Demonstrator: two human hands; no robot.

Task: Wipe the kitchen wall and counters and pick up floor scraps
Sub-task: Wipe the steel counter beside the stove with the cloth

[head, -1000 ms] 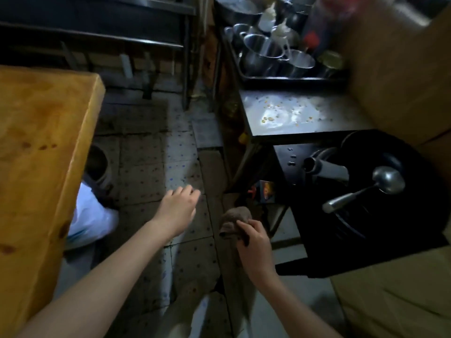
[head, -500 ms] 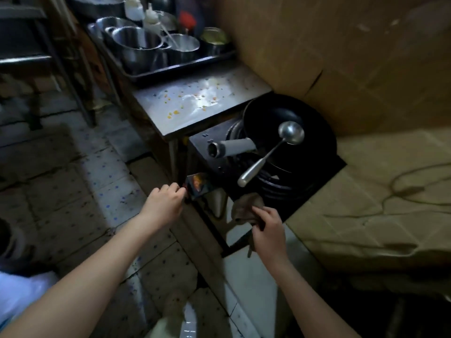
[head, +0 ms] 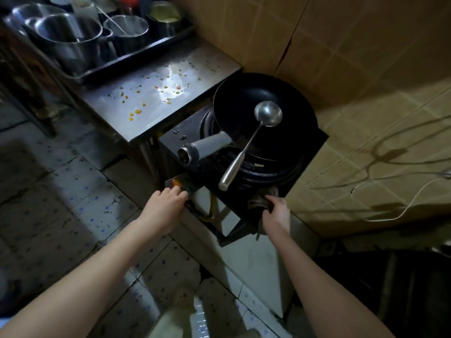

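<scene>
Cloth: brown-grey, bunched, pressed against the front right corner of the black stove. Right hand: fingers curled closed around the cloth. Left hand: fingers bent, fingertips touching a small printed packet at the front left edge of the stove; whether the packet is pinched cannot be determined.

Wok: black, seated on the burner, with its grey handle pointing toward the person. Steel ladle: bowl inside the wok, handle lying over the rim toward the front.

Steel counter: directly left of the stove, spotted with orange and green food scraps. Tray: behind the counter, holding several steel pots. Tiled wall: right of the stove. Tiled floor: below both arms.
</scene>
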